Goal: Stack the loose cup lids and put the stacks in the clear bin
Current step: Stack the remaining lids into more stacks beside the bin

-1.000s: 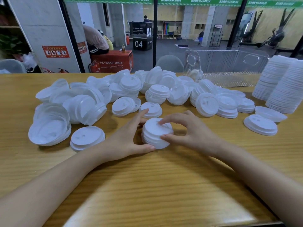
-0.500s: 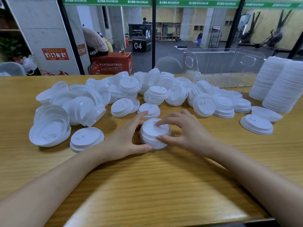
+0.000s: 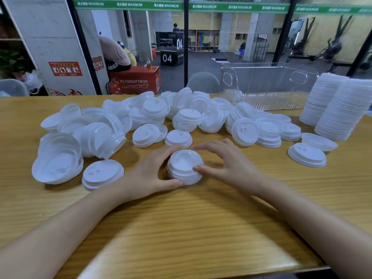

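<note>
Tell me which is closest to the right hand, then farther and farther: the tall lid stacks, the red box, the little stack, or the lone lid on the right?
1. little stack: touching the right hand, at its fingertips.
2. lone lid: out to the hand's right.
3. tall lid stacks: far right, past the lone lid.
4. red box: far back, on the left.

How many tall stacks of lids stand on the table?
2. Both stand right of the clear bin: the far stack next to it, the near stack at the frame edge. Others may be cut off there.
</note>
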